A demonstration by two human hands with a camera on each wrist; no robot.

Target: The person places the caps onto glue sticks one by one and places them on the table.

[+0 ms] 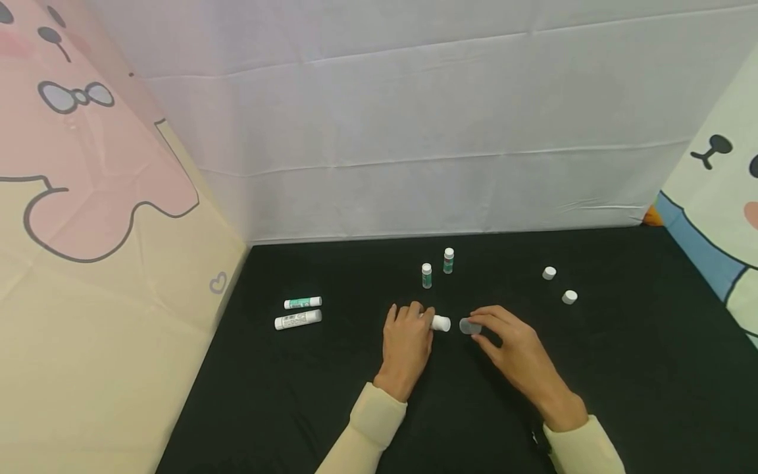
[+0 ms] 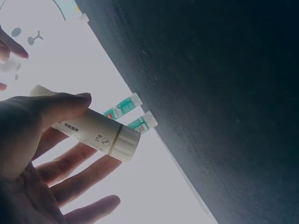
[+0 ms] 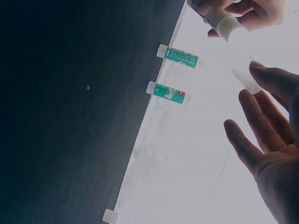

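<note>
My left hand (image 1: 405, 339) grips a white glue stick (image 2: 100, 133) between thumb and fingers, its end pointing right in the head view. Just across a small gap, my right hand (image 1: 518, 352) pinches a translucent cap (image 1: 469, 326) by thumb and fingertips. Cap and glue stick are apart. Beyond the hands, two small green-labelled glue sticks (image 1: 426, 276) stand upright with white tops. The left wrist view shows "21g" printed on the held stick; the thumb covers part of its label.
Two more glue sticks lie at the left, a green-labelled one (image 1: 303, 303) behind a larger white one (image 1: 298, 320). Two white caps (image 1: 549, 272) sit at the right. A black cloth (image 1: 474, 421) covers the table; a white curtain (image 1: 379, 131) hangs behind.
</note>
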